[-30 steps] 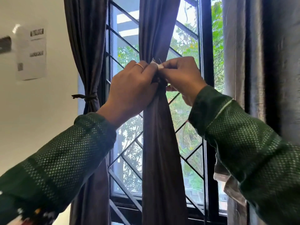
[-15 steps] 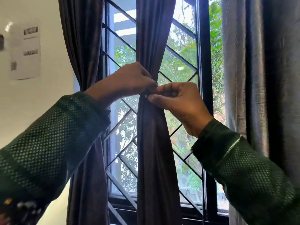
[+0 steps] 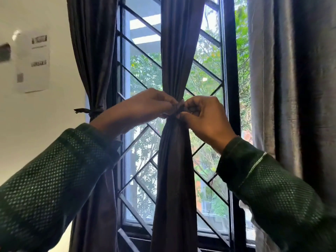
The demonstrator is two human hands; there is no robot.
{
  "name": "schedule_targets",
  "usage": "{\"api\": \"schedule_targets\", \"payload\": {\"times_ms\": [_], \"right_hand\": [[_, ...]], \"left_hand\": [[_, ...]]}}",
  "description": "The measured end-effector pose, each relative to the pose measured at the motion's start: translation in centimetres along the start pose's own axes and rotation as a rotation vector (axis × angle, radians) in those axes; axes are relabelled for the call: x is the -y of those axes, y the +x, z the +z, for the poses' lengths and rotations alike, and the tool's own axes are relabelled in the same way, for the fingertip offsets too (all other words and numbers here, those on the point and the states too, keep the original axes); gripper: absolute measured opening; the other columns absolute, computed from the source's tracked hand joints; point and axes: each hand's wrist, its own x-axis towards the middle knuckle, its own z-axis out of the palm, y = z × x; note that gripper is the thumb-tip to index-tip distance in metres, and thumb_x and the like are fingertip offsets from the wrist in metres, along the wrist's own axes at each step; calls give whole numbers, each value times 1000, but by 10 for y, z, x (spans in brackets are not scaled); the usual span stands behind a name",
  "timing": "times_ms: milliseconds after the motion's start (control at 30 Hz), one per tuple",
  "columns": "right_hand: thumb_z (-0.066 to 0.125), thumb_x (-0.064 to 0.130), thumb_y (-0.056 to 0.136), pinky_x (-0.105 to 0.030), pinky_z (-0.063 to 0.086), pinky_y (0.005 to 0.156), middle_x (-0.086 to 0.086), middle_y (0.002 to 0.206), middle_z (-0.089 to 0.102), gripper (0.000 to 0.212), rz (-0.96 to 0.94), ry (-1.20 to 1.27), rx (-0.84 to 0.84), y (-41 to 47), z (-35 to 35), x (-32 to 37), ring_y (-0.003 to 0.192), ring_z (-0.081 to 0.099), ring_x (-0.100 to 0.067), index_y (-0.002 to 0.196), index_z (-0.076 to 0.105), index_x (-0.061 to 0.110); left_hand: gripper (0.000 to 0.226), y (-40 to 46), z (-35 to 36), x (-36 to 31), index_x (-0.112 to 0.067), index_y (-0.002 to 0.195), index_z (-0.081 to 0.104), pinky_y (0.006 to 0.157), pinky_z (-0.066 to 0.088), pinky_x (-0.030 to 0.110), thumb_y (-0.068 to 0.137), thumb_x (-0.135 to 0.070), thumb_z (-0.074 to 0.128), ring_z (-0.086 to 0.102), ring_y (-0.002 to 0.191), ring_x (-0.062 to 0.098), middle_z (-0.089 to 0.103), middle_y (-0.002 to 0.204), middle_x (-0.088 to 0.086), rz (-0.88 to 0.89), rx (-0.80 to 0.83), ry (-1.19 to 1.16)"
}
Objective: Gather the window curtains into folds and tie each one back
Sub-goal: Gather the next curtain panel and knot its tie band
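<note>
While the left hand (image 3: 145,104) and right hand (image 3: 203,113) pinched, fingers closed, what seemed the tie (image 3: 179,108) on the middle curtain (image 3: 174,160), the knot needed tightening next

We see a dark middle curtain (image 3: 177,170) of smooth matt cloth, a right curtain (image 3: 283,88) with faint sheen, dotted woven sleeves (image 3: 54,179), a black metal grille (image 3: 145,57), and matt paper (image 3: 33,62) on the wall
</note>
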Motion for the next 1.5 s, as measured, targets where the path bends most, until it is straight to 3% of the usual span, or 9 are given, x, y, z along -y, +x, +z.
{"api": "schedule_targets", "payload": {"times_ms": [100, 267, 367, 700, 833, 933, 1033, 1200, 1500], "right_hand": [[70, 12, 75, -44, 54, 72, -9, 74, 70, 10, -70, -118, 46, 3, -7, 1, 71, 65, -24, 79, 71, 3], [65, 22, 85, -21, 36, 54, 4, 53, 47, 19, -137, -311, 192, -4, -17, 8, 55, 47, -16, 68, 64, 13], [58, 26, 90, -29, 23, 56, 4, 55, 39, 22, -206, -442, 213, -13, -16, 18, 61, 39, -19, 72, 62, 14], [57, 25, 87, -32, 30, 60, 0, 52, 42, 35, -156, -428, 216, -23, -9, 21, 64, 46, -24, 55, 49, 15], [66, 28, 81, -44, 53, 66, -15, 66, 63, 25, -9, -309, 331, -11, -30, 9, 68, 63, -30, 67, 65, 8], [67, 42, 79, -29, 49, 54, -6, 64, 68, 29, 56, -391, 425, 9, -49, 12, 56, 61, -9, 77, 71, 13], [67, 47, 77, -25, 47, 56, 2, 62, 65, 28, 17, -476, 285, 37, -64, 25, 57, 60, -6, 79, 70, 19], [66, 38, 81, -44, 56, 65, -3, 64, 65, 28, -148, -555, 69, 78, -82, 56, 65, 64, -22, 61, 63, 18], [55, 35, 82, -41, 55, 62, -10, 66, 64, 36, -274, -846, -124, 108, -113, 96, 67, 64, -32, 58, 55, 8]], "left_hand": [[22, -5, 1, 14, -18, 91, 72, 83, 48, 17, 85, -1, 59, 64, 82, 0, 72, 86, -5, 81, -16, -40], [17, -7, 2, 37, -14, 82, 72, 72, 56, 22, 75, 2, 68, 66, 69, 9, 72, 70, -1, 95, -219, -278], [14, -9, 3, 50, -16, 70, 76, 66, 55, 19, 67, -5, 67, 68, 71, 10, 72, 71, -1, 22, -225, -535], [24, 14, -4, 76, -13, 60, 73, 57, 53, 17, 77, 2, 64, 66, 66, 11, 71, 69, 0, -138, -430, -684], [3, 16, -7, 66, -6, 83, 69, 57, 56, 21, 80, -7, 68, 63, 66, 17, 69, 80, 14, -117, -343, -366], [4, 20, -18, 39, -17, 82, 71, 53, 54, 25, 79, -19, 72, 64, 66, 14, 70, 77, 5, 11, -323, -12], [19, 28, -31, 3, -17, 94, 72, 75, 50, 25, 77, -26, 73, 64, 77, 12, 70, 89, -1, 164, -386, 258], [9, 48, -47, -56, -20, 84, 74, 54, 38, 2, 78, -25, 69, 56, 59, -12, 69, 75, -8, 426, -348, 256], [9, 90, -56, -114, -16, 82, 74, 73, 50, 26, 79, -22, 67, 61, 74, 10, 69, 75, -3, 630, -359, 268]]}}
